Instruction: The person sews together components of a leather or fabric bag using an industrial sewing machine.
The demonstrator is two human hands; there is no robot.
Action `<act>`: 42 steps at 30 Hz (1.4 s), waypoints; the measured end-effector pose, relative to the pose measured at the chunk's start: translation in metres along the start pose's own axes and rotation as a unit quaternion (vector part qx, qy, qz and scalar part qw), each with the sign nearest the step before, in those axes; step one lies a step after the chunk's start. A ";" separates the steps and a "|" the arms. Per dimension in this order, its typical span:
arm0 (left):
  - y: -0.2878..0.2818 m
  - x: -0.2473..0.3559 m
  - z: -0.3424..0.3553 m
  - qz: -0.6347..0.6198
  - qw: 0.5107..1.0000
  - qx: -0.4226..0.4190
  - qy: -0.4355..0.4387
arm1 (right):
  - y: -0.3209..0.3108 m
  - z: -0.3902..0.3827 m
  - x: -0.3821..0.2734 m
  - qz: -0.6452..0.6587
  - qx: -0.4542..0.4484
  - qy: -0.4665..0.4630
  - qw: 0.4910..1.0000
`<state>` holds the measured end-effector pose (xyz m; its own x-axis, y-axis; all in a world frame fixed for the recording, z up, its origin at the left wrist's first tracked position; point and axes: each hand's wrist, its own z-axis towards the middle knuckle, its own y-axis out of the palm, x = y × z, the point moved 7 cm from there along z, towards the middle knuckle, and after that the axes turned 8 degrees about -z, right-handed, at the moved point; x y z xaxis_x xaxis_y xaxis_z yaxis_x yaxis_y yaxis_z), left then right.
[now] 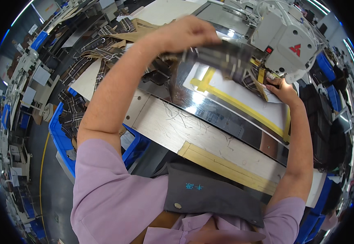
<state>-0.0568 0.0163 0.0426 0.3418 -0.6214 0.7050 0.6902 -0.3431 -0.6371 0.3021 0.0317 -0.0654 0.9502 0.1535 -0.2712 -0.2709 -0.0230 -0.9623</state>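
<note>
A dark plaid fabric piece [225,57], smeared by motion, stretches below the head of an industrial sewing machine [288,44]. My left hand [195,31] is raised over the machine bed with its fingers curled at the cloth's upper left edge. Beside the needle area, my right hand [282,90] pinches the cloth's right end, where a tan edge shows. Under the cloth lies a white sheet [242,95] bordered with yellow tape [234,105], on a shiny metal plate [181,87].
More plaid pieces [118,28] with tan parts are heaped at the left of the table. A blue bin [59,134] holding plaid cloth stands below them. Loose threads [181,116] and a tan strip [225,166] lie along the near table edge.
</note>
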 end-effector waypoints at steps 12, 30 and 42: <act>0.179 0.000 -0.022 0.063 0.977 -0.199 0.027 | 0.017 -0.058 -0.020 -0.073 0.036 -0.117 0.990; 0.171 -0.071 0.041 -0.020 0.982 -0.184 -0.036 | -0.137 -0.593 0.090 -0.007 0.226 0.385 0.895; 0.180 -0.085 0.058 -0.003 0.981 -0.182 -0.063 | 0.267 -0.759 0.226 -0.049 0.254 0.761 0.595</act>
<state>0.0755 0.0487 -0.1137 0.4306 -0.5334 0.7280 0.4267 -0.5904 -0.6850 0.5612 -0.6898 -0.3985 -0.1007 -0.9518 -0.2897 0.1524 0.2730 -0.9499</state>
